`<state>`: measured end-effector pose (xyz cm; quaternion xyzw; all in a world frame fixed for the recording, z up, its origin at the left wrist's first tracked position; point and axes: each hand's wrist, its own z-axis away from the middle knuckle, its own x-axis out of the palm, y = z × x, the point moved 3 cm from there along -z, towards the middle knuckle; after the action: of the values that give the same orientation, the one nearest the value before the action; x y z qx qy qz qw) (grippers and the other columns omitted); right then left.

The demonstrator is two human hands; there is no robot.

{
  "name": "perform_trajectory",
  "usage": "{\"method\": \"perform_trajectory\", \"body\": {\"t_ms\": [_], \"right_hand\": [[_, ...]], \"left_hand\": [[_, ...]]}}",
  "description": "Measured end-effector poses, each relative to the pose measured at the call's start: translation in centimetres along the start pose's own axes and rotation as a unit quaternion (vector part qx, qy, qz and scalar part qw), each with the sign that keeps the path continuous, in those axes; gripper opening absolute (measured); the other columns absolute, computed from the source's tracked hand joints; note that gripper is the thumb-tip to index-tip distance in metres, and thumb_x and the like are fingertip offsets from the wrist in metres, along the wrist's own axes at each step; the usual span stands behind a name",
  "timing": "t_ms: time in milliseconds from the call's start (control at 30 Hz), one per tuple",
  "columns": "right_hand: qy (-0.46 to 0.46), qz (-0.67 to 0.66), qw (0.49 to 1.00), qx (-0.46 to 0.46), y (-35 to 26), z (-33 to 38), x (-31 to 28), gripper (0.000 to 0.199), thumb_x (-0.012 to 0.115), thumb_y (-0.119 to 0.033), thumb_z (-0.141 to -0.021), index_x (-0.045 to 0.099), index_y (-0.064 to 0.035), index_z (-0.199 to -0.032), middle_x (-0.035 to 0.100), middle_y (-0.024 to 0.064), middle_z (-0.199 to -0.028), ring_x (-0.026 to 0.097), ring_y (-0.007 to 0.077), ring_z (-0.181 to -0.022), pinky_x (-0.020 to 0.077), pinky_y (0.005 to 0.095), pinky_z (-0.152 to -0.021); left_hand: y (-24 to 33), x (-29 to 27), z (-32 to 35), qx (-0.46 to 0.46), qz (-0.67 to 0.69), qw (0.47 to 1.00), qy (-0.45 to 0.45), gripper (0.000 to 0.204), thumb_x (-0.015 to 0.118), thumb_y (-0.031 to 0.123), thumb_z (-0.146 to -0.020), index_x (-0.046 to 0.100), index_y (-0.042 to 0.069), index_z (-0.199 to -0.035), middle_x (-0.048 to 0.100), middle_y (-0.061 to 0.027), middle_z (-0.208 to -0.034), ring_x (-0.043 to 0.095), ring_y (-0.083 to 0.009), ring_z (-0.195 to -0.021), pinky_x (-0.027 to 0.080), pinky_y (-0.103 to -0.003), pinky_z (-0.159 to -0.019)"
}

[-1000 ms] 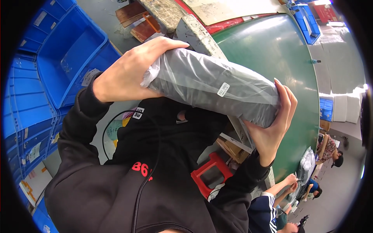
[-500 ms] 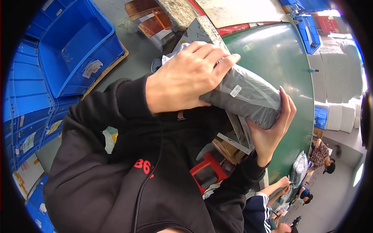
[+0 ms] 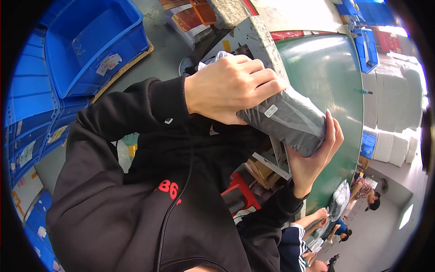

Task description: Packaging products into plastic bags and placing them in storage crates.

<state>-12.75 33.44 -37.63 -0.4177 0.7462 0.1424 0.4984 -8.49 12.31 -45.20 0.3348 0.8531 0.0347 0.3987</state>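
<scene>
A dark grey bundle in a clear plastic bag [image 3: 294, 120], with a small white label on its face, is held up between my two hands. My left hand [image 3: 235, 88] is closed over its left end, fingers bent and knuckles up; some crumpled clear plastic [image 3: 217, 58] shows behind that hand. At the other end my right hand [image 3: 315, 152] cups the bundle, with the fingers on the far side and the thumb side toward me. The ends of several fingers are hidden by the bundle.
A green-topped table [image 3: 324, 68] lies beyond the bundle. Large blue bins [image 3: 97, 50] stand at left. Below are a red stool [image 3: 242, 192] and cardboard [image 3: 263, 172]. Co-workers sit along the table at lower right, one person's hands [image 3: 319, 217] near plastic-wrapped bundles [image 3: 339, 199].
The left hand's fingers have curled further over the bundle's end, and the bundle sits slightly lower in view. Both hands keep their hold. The surroundings have shifted a little with my head.
</scene>
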Motion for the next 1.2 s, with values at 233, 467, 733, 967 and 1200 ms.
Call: {"method": "perform_trajectory", "body": {"t_ms": [233, 467, 733, 967, 1200], "right_hand": [[-0.075, -0.059, 0.994, -0.045, -2.2, -1.1, 3.5, 0.094, 0.083, -0.004, -0.054, 0.043, -0.0064, -0.140, 0.045, 0.0155, -0.136, 0.047, 0.0328, -0.124, 0.0375, 0.0421, -0.106], [-0.121, -0.176, 0.974, -0.068, -5.6, -1.2, 10.5, 0.087, 0.078, 0.002, -0.066, 0.037, -0.0005, -0.143, 0.039, 0.0216, -0.145, 0.047, 0.0380, -0.128, 0.0396, 0.0452, -0.105], [-0.241, -0.246, 0.939, 0.016, -5.8, 0.8, 16.7, 0.063, 0.062, 0.001, -0.087, 0.035, 0.0001, -0.144, 0.039, 0.0189, -0.146, 0.050, 0.0341, -0.126, 0.0406, 0.0415, -0.104], [-0.330, -0.168, 0.928, 0.033, -4.1, 7.0, 22.7, 0.059, 0.057, 0.001, -0.090, 0.033, 0.0029, -0.144, 0.038, 0.0238, -0.145, 0.043, 0.0367, -0.131, 0.0339, 0.0401, -0.110], [-0.370, -0.161, 0.897, 0.180, 0.8, 16.5, 26.0, 0.052, 0.047, -0.008, -0.096, 0.031, 0.0078, -0.143, 0.040, 0.0301, -0.140, 0.040, 0.0437, -0.130, 0.0342, 0.0414, -0.109]], "left_hand": [[-1.7, -3.1, 5.4, -0.057, 0.004, 0.998, 0.006, 0.069, 0.079, 0.032, -0.058, 0.055, 0.004, -0.116, 0.062, -0.0078, -0.102, 0.064, -0.0244, -0.089, 0.053, -0.036, -0.075], [-4.9, -7.2, 13.0, -0.117, -0.135, 0.983, -0.043, 0.070, 0.080, 0.032, -0.058, 0.055, 0.002, -0.116, 0.062, -0.0097, -0.105, 0.064, -0.0255, -0.092, 0.054, -0.037, -0.077], [-13.8, -17.5, 18.8, -0.302, -0.339, 0.888, -0.064, 0.071, 0.081, 0.035, -0.066, 0.050, 0.005, -0.123, 0.062, -0.0113, -0.107, 0.063, -0.0306, -0.095, 0.054, -0.041, -0.079], [-26.2, -23.0, 29.0, -0.460, -0.435, 0.766, -0.112, 0.068, 0.070, 0.039, -0.081, 0.047, -0.002, -0.130, 0.063, -0.0190, -0.121, 0.061, -0.0266, -0.111, 0.049, -0.038, -0.090], [-33.7, -15.8, 49.2, -0.538, -0.468, 0.688, -0.135, 0.077, 0.085, 0.033, -0.062, 0.046, 0.008, -0.124, 0.055, -0.0090, -0.109, 0.058, -0.0286, -0.101, 0.051, -0.044, -0.077]]}}
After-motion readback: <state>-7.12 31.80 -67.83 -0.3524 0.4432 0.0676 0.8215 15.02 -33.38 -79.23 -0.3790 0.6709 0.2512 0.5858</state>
